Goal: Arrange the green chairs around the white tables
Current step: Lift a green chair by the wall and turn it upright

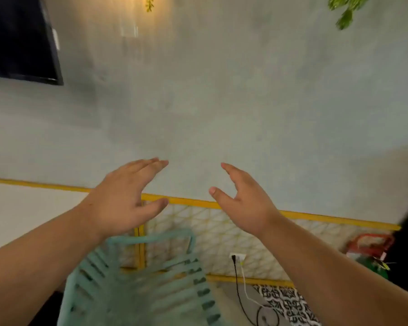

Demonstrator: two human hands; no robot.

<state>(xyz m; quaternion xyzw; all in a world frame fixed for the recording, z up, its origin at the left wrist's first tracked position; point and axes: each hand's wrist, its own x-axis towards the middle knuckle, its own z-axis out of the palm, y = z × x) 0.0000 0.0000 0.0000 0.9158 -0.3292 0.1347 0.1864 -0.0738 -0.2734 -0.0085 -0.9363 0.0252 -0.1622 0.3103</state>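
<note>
Both the left hand (125, 196) and right hand (243, 203) hover spread and empty above a green chair (149, 278), apparently about to grasp its backrest.

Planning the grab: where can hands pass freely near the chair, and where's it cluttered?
Free: the gap between the left hand and right hand, both open above the green chair, bare wall behind; its top rail is unobstructed. Crowded: floor right of the chair, where cables trail from the outlet, red-and-green object beyond.
</note>
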